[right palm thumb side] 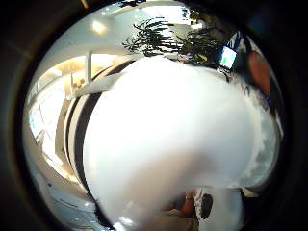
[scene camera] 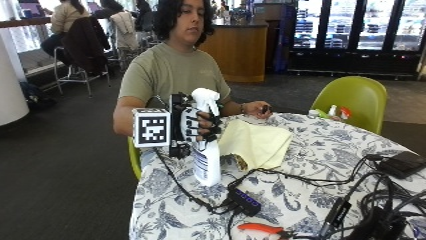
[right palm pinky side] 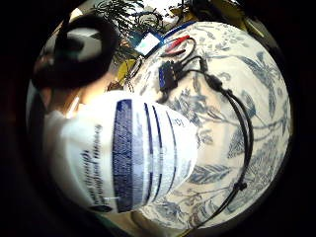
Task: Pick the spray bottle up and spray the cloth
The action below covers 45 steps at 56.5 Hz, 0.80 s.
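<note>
In the outside view my gloved right hand [scene camera: 197, 124] grips the neck of a white spray bottle [scene camera: 206, 155] with a blue label, held upright above the table's near left part. The nozzle head [scene camera: 205, 96] points toward the yellow cloth [scene camera: 256, 142], which lies spread on the floral tablecloth [scene camera: 333, 150] just beyond the bottle. The bottle's labelled body [right palm pinky side: 133, 158] fills much of the little finger side palm view, and its white body [right palm thumb side: 168, 139] fills the thumb side palm view. The bare left hand [scene camera: 259, 110] rests at the cloth's far edge.
A black USB hub [scene camera: 245, 200] with cables [scene camera: 313, 180] lies on the table in front of the bottle. Red-handled pliers [scene camera: 263, 230] lie near the front edge. Black devices [scene camera: 399, 164] sit at the right. A green chair [scene camera: 353, 100] stands behind the table.
</note>
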### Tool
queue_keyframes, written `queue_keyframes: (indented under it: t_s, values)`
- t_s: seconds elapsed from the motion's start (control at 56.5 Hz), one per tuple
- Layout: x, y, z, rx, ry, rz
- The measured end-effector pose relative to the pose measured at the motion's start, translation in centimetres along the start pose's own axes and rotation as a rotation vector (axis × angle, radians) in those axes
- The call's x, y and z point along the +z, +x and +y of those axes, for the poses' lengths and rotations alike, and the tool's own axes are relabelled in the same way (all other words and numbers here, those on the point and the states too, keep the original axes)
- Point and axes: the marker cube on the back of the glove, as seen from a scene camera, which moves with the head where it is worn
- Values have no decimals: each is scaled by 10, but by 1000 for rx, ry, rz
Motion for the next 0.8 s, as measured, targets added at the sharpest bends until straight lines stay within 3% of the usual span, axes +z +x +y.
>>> queue_keyframes:
  t_s: [0.141,0.248,0.442,0.548,0.672,0.796]
  values:
    - [-3,-24,-9,-38,-96,-48]
    - [-5,-65,-9,-50,-304,6]
    - [14,-125,13,68,-759,346]
    - [33,-130,34,205,-1029,557]
    - [63,-110,53,337,-1185,788]
    - [88,-72,69,406,-1235,1008]
